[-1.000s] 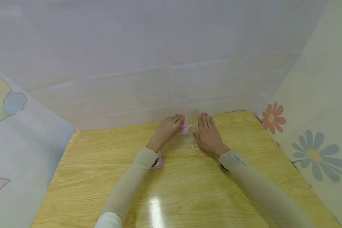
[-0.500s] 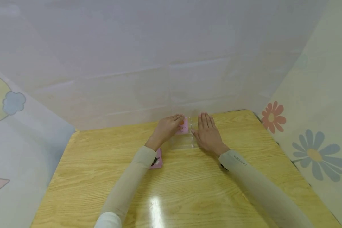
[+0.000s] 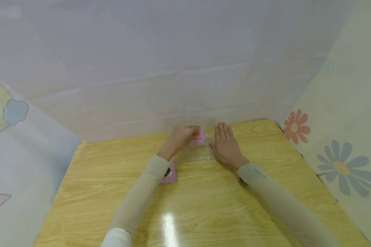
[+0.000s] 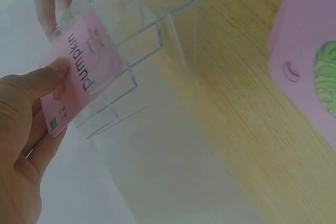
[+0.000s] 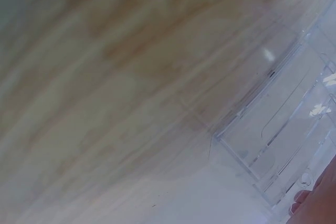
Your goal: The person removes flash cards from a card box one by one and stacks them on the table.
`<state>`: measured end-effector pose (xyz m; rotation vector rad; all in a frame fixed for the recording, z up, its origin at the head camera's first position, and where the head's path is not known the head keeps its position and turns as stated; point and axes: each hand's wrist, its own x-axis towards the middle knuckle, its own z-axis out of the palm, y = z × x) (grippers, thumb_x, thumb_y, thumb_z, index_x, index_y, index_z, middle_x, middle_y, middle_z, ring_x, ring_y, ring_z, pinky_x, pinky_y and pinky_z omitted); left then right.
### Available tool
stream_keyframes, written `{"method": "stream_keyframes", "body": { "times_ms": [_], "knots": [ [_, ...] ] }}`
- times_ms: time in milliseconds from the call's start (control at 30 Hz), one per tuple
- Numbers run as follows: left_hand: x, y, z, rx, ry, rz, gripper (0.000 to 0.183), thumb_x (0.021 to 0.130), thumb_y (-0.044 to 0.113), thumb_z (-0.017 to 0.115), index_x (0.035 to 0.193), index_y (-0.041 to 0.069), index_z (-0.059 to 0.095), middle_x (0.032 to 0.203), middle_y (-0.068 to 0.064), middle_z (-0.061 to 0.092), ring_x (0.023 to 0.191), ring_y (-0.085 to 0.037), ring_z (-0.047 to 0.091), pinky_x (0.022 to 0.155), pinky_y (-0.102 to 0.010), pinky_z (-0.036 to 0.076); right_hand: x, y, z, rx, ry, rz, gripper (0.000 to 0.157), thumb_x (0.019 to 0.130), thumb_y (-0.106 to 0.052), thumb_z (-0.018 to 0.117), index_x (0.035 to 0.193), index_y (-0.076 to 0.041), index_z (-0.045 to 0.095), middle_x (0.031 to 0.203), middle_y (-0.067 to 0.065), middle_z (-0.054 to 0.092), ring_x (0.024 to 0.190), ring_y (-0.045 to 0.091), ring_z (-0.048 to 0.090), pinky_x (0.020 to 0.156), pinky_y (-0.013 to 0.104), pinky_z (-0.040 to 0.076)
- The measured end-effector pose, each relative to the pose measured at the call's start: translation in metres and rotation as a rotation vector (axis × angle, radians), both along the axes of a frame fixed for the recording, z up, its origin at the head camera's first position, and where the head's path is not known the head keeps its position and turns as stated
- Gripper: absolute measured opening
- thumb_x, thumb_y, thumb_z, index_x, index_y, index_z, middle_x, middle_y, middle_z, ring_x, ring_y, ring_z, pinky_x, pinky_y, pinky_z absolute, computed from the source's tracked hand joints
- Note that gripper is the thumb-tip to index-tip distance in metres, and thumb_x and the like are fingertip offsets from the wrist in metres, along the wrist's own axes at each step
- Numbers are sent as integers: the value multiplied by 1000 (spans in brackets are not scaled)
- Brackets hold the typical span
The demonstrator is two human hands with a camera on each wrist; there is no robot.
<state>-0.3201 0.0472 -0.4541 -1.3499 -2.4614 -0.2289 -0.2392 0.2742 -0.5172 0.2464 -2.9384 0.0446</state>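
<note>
My left hand (image 3: 177,139) pinches a pink card (image 4: 81,66) printed "pumpkin", thumb on its printed face and fingers behind. The card sits at the upper steps of a clear, stepped plastic card rack (image 4: 152,35), overlapping its tiers in the left wrist view. In the head view the card also shows part of an orange picture. My right hand (image 3: 227,144) lies beside the rack's right side, fingers straight and together, thumb tip right at the rack's edge. The right wrist view shows the rack's clear stepped side and only a bit of a hand at lower right.
Under the left wrist, a stack of pink cards (image 3: 170,176) lies on the wooden table (image 3: 210,199); a green picture shows on it in the left wrist view. A pale wall sheet (image 3: 136,106) rises just behind the rack.
The left hand has shifted slightly and its fingers have drawn in, uncovering more of the card's word and orange picture. The right hand has stayed in place.
</note>
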Motion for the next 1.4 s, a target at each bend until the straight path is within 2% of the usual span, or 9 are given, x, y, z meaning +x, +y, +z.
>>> {"method": "stream_keyframes", "body": {
  "times_ms": [133, 267, 400, 567, 767, 900, 1100, 1233, 1400],
  "knots": [
    [-2, 1, 7, -6, -105, 10, 35, 97, 24, 76, 130, 11, 75, 121, -6, 79, 104, -21, 79, 88, -32, 65, 0, -1, 0, -9, -11, 1, 83, 113, -49, 32, 164, 11, 8, 173, 33, 7, 164, 46, 6, 136, 58, 6],
    [-5, 2, 13, -12, -162, 0, 33, 97, 27, 76, 126, 10, 76, 115, -6, 81, 99, -20, 80, 87, -31, 65, 0, -1, -2, -5, -3, 3, 82, 113, -49, 33, 164, 12, 11, 174, 32, 5, 164, 47, 8, 136, 58, 7],
    [-7, 2, 19, -32, -220, -1, 31, 97, 28, 76, 122, 10, 78, 117, -6, 81, 101, -20, 80, 89, -32, 65, -1, -1, -3, 0, 17, 6, 82, 113, -49, 35, 163, 12, 14, 173, 32, 8, 164, 47, 11, 135, 59, 8],
    [-11, 3, 28, -23, -354, 3, 27, 97, 23, 77, 119, 8, 79, 119, -8, 80, 105, -21, 79, 94, -33, 64, -1, -1, -3, 1, 33, 7, 82, 113, -49, 36, 163, 12, 15, 173, 32, 10, 163, 47, 12, 135, 59, 10],
    [-18, 2, 31, 5, -489, 15, 24, 97, 19, 77, 118, 7, 80, 120, -10, 80, 110, -23, 77, 99, -35, 62, -2, -3, -3, -8, 5, 1, 82, 113, -49, 36, 164, 12, 13, 174, 31, 6, 164, 46, 9, 136, 58, 7],
    [-21, 0, 31, 36, -565, -3, 26, 100, 17, 74, 121, 4, 78, 121, -12, 79, 111, -25, 77, 98, -35, 63, -3, -4, -3, -6, 2, 2, 82, 113, -49, 35, 164, 11, 12, 174, 31, 6, 164, 46, 10, 136, 58, 7],
    [-23, -5, 36, 43, -621, -44, 27, 106, 17, 64, 126, 3, 76, 126, -13, 77, 115, -26, 76, 100, -37, 62, -3, -3, -4, -9, 3, 2, 81, 113, -50, 34, 164, 11, 14, 174, 30, 6, 164, 45, 9, 136, 58, 8],
    [-23, -8, 41, 37, -639, -42, 27, 108, 13, 58, 126, 6, 77, 131, -12, 75, 119, -26, 74, 104, -39, 61, -4, -4, -3, -25, -8, 3, 81, 113, -49, 33, 164, 11, 12, 174, 31, 5, 165, 45, 5, 136, 58, 6],
    [-21, -12, 47, 49, -636, -11, 28, 109, 12, 57, 129, 6, 75, 132, -12, 75, 123, -28, 72, 107, -40, 59, -4, -5, -2, -25, -14, 3, 81, 114, -49, 33, 164, 11, 10, 174, 31, 5, 164, 46, 6, 136, 58, 6]
  ]
}}
